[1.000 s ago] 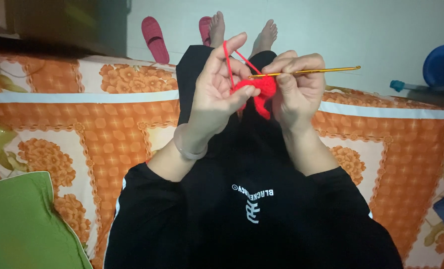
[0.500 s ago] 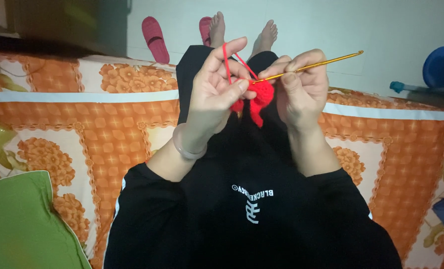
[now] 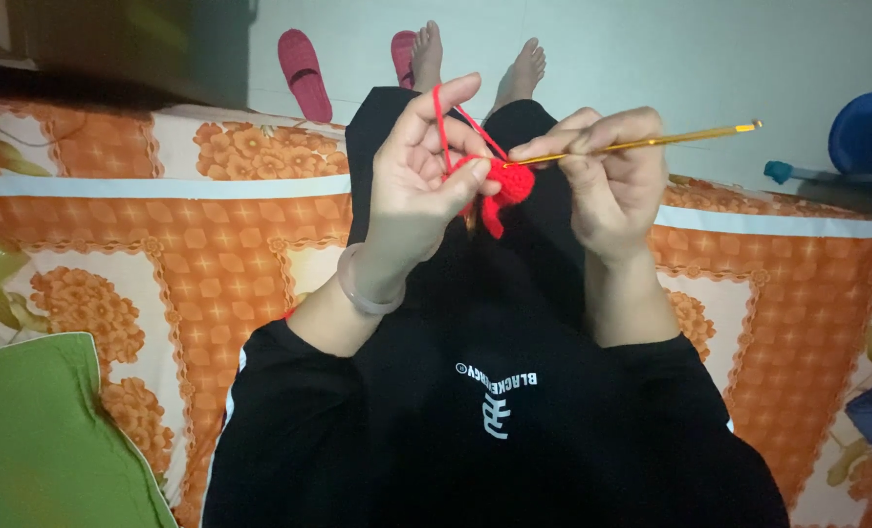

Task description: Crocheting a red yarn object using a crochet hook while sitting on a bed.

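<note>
The left hand (image 3: pixel 421 171) pinches a small red crochet piece (image 3: pixel 504 186) between thumb and fingertips, and a strand of red yarn (image 3: pixel 441 122) runs up over its raised forefinger and back down to the piece. The right hand (image 3: pixel 612 176) is closed around a thin golden crochet hook (image 3: pixel 651 142), gripping it near the working end; the tip of the hook sits at the top edge of the red piece, and the long handle sticks out to the right, tilted slightly upward. The piece hangs in the air between the two hands, above the person's lap. A pale bracelet (image 3: pixel 368 288) circles the left wrist. Both arms come out of a black shirt (image 3: pixel 495 420). Under the person lies an orange flowered bedsheet (image 3: pixel 211 254), with a green pillow (image 3: pixel 35 430) at the lower left. Beyond the bare feet (image 3: pixel 475 59), a red slipper (image 3: pixel 304 68) lies on the pale floor, and a blue round thing (image 3: pixel 866 132) sits at the far right.
</note>
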